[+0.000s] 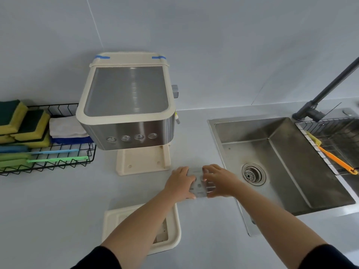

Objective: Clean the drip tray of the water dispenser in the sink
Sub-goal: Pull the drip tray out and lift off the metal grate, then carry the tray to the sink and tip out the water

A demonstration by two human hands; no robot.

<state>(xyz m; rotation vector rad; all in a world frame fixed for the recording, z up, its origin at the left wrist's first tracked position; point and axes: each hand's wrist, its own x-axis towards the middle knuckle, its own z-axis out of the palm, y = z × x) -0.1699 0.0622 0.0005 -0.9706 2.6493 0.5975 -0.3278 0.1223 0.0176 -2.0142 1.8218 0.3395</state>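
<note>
A cream and steel water dispenser [126,105] stands on the grey counter, its base slot [142,162] bare. The cream drip tray [172,232] lies on the counter near me, partly under my left forearm, with dirt specks inside. The tray's metal grate [199,184] sits flat on the counter between the dispenser and the steel sink [281,162]. My left hand [179,184] grips the grate's left edge and my right hand [218,181] grips its right edge, fingers over its slots.
A black wire basket [48,158] at left holds yellow-green sponges, folded cloths and thin brushes. A dark faucet [318,105] rises behind the sink. A drying rack [334,136] with an orange-handled brush [334,158] lies across the sink's right side.
</note>
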